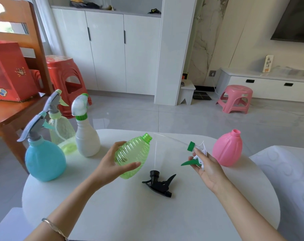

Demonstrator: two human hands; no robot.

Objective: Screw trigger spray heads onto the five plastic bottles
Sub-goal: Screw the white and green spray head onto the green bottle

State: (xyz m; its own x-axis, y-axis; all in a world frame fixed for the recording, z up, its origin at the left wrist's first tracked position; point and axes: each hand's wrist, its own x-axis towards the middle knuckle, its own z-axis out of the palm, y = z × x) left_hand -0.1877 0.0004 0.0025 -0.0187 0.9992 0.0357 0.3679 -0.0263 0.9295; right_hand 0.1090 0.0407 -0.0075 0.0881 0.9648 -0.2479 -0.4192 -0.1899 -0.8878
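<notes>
Both of my hands are busy above the white table (130, 214). My left hand (111, 164) grips the ribbed green bottle (133, 155) around its body, thumb in front and fingers behind, and the bottle tilts with its open neck pointing up and to the right. My right hand (208, 169) pinches a green-and-white spray head (194, 155) in curled fingers, its green collar turned toward the bottle's neck but well apart from it. Between my hands, a black spray head (159, 185) lies on its side on the table. Just beyond my right hand a pink bottle (227, 148) stands upright with its neck bare. To the left of my left hand three bottles stand close together, each with a spray head on: a blue bottle (45, 159) nearest, a clear yellow-green bottle (62, 133) behind it, and a white bottle (87, 138) beside that. A thin bracelet (53, 226) circles my left wrist. Off the table's left edge is a wooden chair (17, 110) with a red box (8, 72) on its seat, and across the tiled floor sits a pink stool (234, 98).
</notes>
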